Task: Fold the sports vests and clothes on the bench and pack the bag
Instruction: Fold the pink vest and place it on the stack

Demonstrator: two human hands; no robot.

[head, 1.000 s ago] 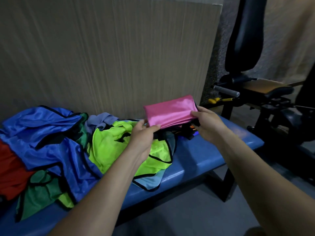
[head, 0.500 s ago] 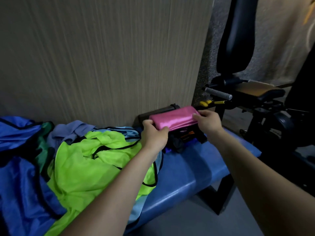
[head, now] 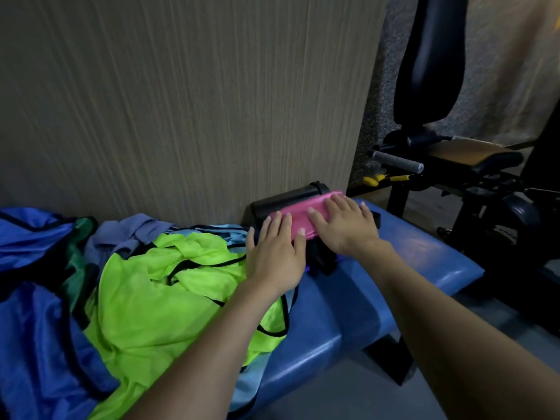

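Both hands, left and right, press flat-fingered (gripping nothing) on the pink vest atop the bag.

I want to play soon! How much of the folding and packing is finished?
One pink vest is folded and lies on top of the black bag. Both hands, left and right, press it flat. Left to do: the green vest, blue vests and other clothes sit unfolded on the bench. So there's lots to go.

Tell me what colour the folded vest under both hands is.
Pink folded vest, clearest in the head view, the only one.
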